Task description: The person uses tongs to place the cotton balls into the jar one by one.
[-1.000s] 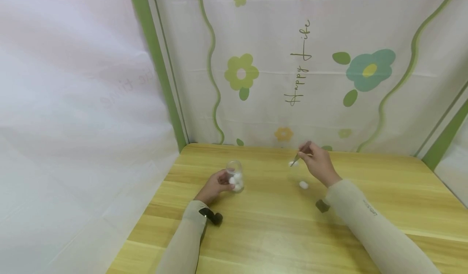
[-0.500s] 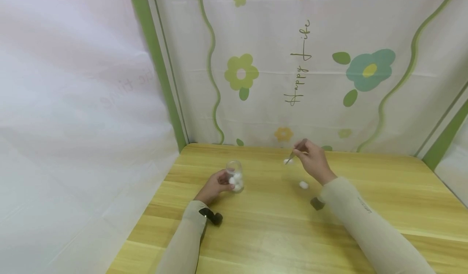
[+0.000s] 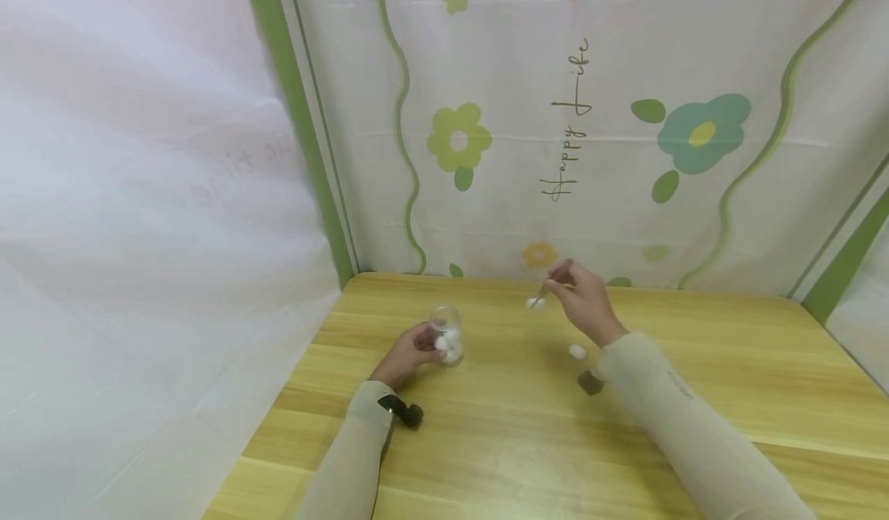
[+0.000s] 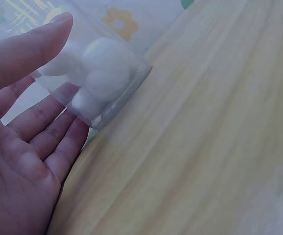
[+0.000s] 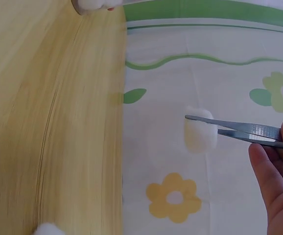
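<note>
My left hand [image 3: 408,356] holds a clear jar [image 4: 124,85] that stands on the table, thumb on one side and fingers on the other. Several white cotton balls [image 4: 107,68] lie inside it, and its top looks uncovered. In my right hand [image 3: 585,304] is a pair of metal tweezers [image 5: 251,129], pinched between thumb and fingers. Their tips grip one cotton ball [image 5: 199,137], held up in the air to the right of the jar. Another cotton ball [image 3: 577,351] rests on the table below my right hand.
The wooden table [image 3: 500,443] runs back to a white curtain [image 3: 514,119] printed with flowers. A second white curtain [image 3: 160,234] hangs along the left side. Black wrist cameras sit at both sleeves, the left one [image 3: 411,415] close above the tabletop.
My right hand has moved left, carrying the tweezers and their cotton ball closer to the jar. The left hand, the jar and the cotton ball on the table have stayed where they were.
</note>
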`<state>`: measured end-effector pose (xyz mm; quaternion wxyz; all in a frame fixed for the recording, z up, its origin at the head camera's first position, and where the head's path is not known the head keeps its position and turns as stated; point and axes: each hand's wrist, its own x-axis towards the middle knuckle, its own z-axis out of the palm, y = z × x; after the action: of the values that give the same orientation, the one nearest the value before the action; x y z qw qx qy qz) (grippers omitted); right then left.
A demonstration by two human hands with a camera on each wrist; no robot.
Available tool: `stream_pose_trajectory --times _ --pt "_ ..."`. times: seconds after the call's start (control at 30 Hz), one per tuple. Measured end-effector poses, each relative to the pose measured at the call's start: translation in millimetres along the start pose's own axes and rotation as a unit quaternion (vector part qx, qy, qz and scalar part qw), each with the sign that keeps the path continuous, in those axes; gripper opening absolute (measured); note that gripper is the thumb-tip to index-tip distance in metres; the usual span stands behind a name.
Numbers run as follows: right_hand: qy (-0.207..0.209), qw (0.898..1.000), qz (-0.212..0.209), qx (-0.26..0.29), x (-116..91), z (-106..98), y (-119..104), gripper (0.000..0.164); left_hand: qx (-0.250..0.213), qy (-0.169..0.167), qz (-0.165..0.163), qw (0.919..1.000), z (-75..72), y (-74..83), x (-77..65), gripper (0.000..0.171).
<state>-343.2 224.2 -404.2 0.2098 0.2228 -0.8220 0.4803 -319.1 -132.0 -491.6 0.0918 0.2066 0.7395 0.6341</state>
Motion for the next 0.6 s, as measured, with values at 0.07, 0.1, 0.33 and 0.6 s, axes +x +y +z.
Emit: stream_pose_trajectory --times 0.07,0.1,0.33,0.6 --pt "0.0 1.0 0.0 0.005 1 2 -2 0.01 -0.001 0.0 0.0 1.0 -0.1 -0.1 0.3 0.058" --pt "0.0 1.0 0.0 0.008 1 3 -3 0.01 -0.002 -0.001 0.0 1.0 -0.1 -0.2 0.5 0.058" --pt "0.0 1.0 0.0 0.021 5 12 -7 0.009 -0.003 0.0 -0.003 1.0 -0.6 -0.7 1.3 0.058" --pt "-0.006 0.999 -0.004 0.042 13 24 -19 0.009 0.0 0.0 0.002 1.0 -1.3 -1.7 0.7 0.058"
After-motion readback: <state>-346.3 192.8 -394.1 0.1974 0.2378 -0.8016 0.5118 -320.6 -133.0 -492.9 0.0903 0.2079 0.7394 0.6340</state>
